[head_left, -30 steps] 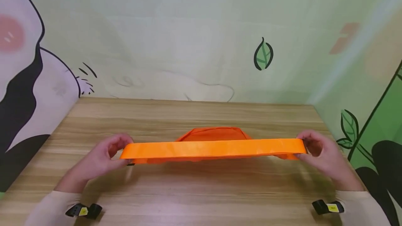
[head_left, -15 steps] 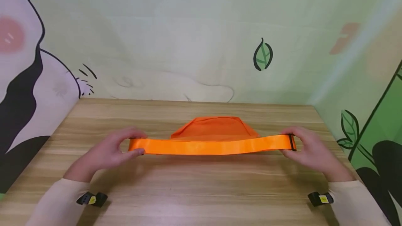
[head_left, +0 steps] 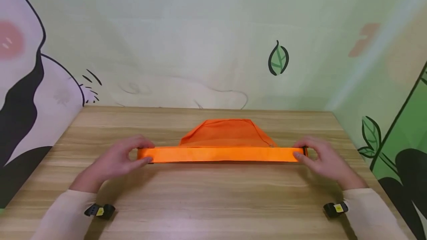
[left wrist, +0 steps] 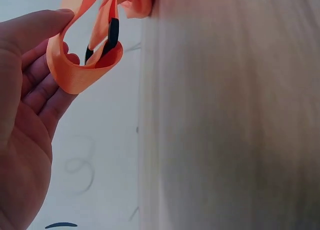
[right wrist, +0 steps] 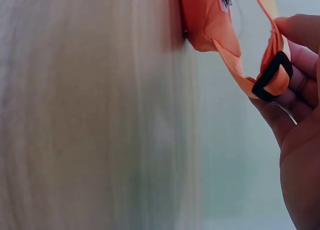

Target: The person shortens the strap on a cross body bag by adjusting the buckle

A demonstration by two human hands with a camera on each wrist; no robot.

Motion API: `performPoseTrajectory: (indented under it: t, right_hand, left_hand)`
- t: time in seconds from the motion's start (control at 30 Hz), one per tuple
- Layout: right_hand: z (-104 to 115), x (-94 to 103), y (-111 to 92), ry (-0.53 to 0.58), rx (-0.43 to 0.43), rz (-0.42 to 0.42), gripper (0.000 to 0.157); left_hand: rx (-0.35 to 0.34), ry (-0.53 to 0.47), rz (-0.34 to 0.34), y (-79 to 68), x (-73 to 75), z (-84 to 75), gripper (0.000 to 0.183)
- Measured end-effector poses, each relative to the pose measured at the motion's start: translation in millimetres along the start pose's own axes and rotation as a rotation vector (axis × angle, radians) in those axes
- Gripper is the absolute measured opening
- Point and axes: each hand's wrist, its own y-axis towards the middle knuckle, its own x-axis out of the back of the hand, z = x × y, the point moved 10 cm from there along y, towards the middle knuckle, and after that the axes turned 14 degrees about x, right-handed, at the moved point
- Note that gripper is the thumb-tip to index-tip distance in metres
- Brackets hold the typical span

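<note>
An orange waist bag [head_left: 227, 133] is on the far side of its strap [head_left: 220, 155], which stretches flat and level across the head view. My left hand [head_left: 120, 160] pinches the strap's left end between thumb and fingers. There the strap [left wrist: 70, 80] loops round beside a black buckle [left wrist: 114, 32] in the left wrist view. At the other end, my right hand [head_left: 323, 160] pinches the strap close to a black slider [right wrist: 272, 70]. A metal zip pull [right wrist: 226, 0] shows on the bag in the right wrist view.
The wood-grain table [head_left: 213, 203] lies beneath both hands. Its far edge meets a pale green wall [head_left: 150, 40] printed with leaves and cartoon figures. Another printed wall [head_left: 383, 84] stands at the right.
Both hands have drawn closer together, the right hand moving left. More of the bag shows behind the strap, which sits a little farther back and straighter.
</note>
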Motion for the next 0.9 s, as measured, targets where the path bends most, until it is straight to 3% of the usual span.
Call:
performPoseTrajectory:
  t: [0.63,0.8,0.9]
  right_hand:
    - [1.6,-25.7,-2.3,0.011,0.089,0.124,0.026]
    - [0.4,-27.9,-2.9,0.008,0.057,0.139,0.025]
    - [-1.0,-27.3,-3.5,0.025,-0.013,0.158,0.024]
  left_hand:
    - [0.064,0.008,0.155,-1.5,-19.9,9.8,0.018]
    - [0.070,0.022,0.194,-1.5,-23.7,10.9,0.017]
    - [0.056,0.010,0.191,-1.8,-22.0,8.1,0.018]
